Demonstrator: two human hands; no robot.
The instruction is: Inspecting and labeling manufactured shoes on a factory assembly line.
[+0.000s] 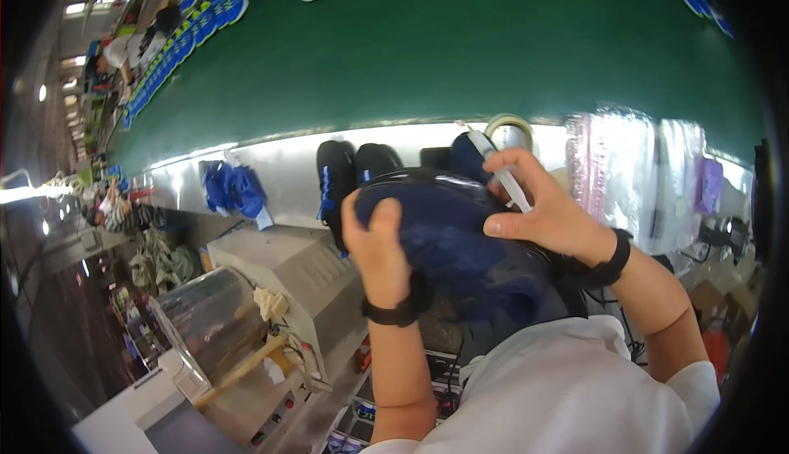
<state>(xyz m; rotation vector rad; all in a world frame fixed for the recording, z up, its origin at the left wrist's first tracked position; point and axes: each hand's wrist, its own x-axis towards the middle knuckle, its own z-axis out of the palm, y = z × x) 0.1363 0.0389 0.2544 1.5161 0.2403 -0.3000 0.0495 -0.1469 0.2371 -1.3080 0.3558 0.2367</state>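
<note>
My left hand [378, 236] grips the side of a dark navy shoe [460, 232] with a glossy black edge, held in front of my body. Motion smears the shoe, so its details are unclear. Between the thumb and fingers of my right hand [546, 207] is a slim translucent syringe [511, 184], its thin tip pointing up and left. That hand is over the right part of the navy shoe. Just beyond, two dark shoes [330, 179] stand on a pale ledge [288, 158]. A roll of tape [526, 129] lies near the syringe's tip.
A green conveyor belt [493, 43] runs across the far side, carrying blue shoes [209, 17] in a row. Blue pieces [234, 189] rest on the ledge at left, clear plastic bags [629, 179] at right. A machine [288, 277] with a clear cylinder stands near left. People work far left.
</note>
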